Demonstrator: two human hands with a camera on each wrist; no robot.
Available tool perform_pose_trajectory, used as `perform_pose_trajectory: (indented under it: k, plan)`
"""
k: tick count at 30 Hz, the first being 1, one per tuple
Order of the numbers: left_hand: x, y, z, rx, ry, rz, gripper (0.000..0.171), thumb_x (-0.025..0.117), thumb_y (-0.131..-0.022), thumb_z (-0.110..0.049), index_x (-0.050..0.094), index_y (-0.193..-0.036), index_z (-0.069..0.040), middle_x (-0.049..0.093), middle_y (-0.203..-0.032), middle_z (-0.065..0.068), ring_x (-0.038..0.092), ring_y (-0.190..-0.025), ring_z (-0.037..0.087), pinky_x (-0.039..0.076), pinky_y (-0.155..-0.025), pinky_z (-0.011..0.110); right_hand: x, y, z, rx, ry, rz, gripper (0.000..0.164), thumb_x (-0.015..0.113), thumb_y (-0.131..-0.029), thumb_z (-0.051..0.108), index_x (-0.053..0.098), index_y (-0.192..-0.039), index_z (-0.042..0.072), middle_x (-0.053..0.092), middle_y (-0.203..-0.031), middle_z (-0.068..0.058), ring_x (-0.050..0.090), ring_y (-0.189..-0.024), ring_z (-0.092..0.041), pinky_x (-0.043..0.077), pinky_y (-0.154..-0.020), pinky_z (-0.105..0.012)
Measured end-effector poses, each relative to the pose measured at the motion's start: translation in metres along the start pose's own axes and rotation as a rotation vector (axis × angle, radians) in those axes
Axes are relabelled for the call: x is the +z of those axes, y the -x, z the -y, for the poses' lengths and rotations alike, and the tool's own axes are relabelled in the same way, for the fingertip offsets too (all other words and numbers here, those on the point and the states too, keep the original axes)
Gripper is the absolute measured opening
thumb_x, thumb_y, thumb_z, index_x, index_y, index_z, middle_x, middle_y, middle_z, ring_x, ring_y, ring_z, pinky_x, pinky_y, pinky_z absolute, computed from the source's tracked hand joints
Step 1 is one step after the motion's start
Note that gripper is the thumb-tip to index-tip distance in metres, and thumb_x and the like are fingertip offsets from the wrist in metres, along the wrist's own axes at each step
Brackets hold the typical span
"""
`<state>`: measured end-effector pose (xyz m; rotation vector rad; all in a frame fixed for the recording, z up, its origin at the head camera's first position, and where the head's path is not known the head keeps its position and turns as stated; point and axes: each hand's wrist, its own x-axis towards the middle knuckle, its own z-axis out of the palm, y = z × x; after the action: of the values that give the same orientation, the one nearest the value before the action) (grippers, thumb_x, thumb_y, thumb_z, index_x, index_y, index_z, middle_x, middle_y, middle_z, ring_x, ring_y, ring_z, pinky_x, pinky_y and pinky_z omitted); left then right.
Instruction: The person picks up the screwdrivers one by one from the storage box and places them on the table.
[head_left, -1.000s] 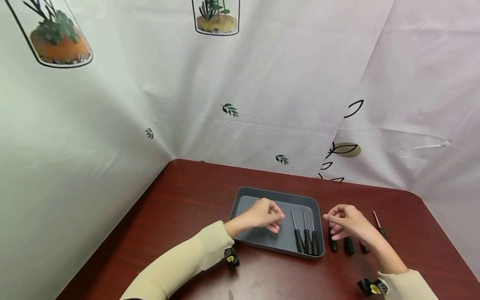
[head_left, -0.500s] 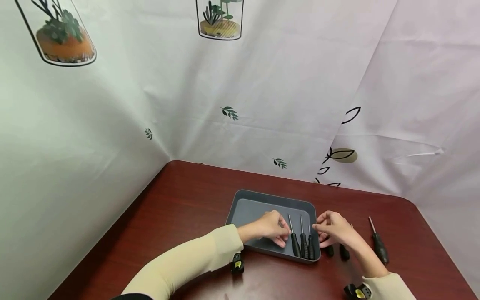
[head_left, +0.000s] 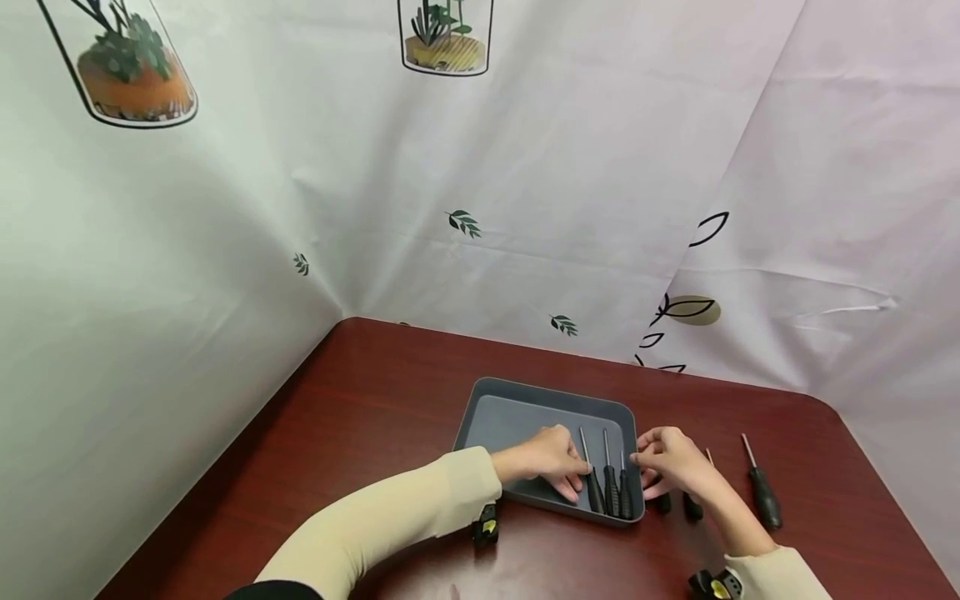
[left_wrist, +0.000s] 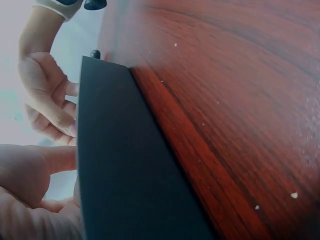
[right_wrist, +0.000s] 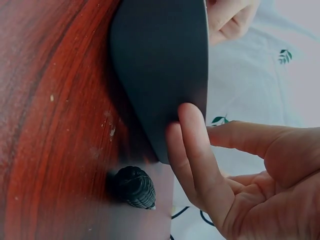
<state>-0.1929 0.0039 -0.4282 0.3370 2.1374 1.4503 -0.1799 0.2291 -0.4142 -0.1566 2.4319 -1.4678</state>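
Note:
A grey rectangular tray lies on the table with black-handled screwdrivers side by side at its right end. My left hand reaches over the front wall and pinches the leftmost screwdriver near the top of its handle; in the left wrist view the tray wall hides the fingertips of the left hand. Next to it lie a middle screwdriver and a right one. My right hand grips the tray's right rim, with fingers on the outer wall and the thumb at the rim.
Right of the tray, loose screwdriver handles show partly behind the right hand and wrist. A larger screwdriver lies farther right. The dark red wooden table meets a pale printed cloth behind and at the left.
My left hand has moved right and down from the tray's middle to the leftmost screwdriver. The right hand has moved left from above the loose screwdrivers to the tray's right rim.

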Motion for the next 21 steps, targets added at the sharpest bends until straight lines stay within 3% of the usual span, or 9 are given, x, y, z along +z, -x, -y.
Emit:
perform_pose_trajectory:
  k: [12, 21]
  plan:
    - [0.002, -0.007, 0.004, 0.074, -0.227, -0.062, 0.031, 0.072, -0.093, -0.015, 0.069, -0.066, 0.000, 0.065, -0.052, 0.007, 0.066, -0.044, 0.017, 0.057, -0.052, 0.019, -0.001, -0.002, 0.002, 0.000, -0.011, 0.063, 0.024, 0.059, -0.094, -0.005, 0.046, -0.108, -0.020, 0.060, -0.077, -0.014, 0.066, -0.059, -0.025, 0.062, -0.053, -0.042]
    - [0.004, -0.012, 0.004, 0.075, -0.235, -0.081, 0.033, 0.077, -0.089, -0.014, 0.066, -0.061, 0.001, 0.063, -0.049, 0.005, 0.064, -0.042, 0.015, 0.056, -0.049, 0.019, -0.004, -0.002, -0.001, -0.010, -0.029, 0.090, 0.019, 0.058, -0.095, -0.005, 0.047, -0.104, -0.018, 0.059, -0.077, -0.013, 0.066, -0.059, -0.022, 0.063, -0.054, -0.042]
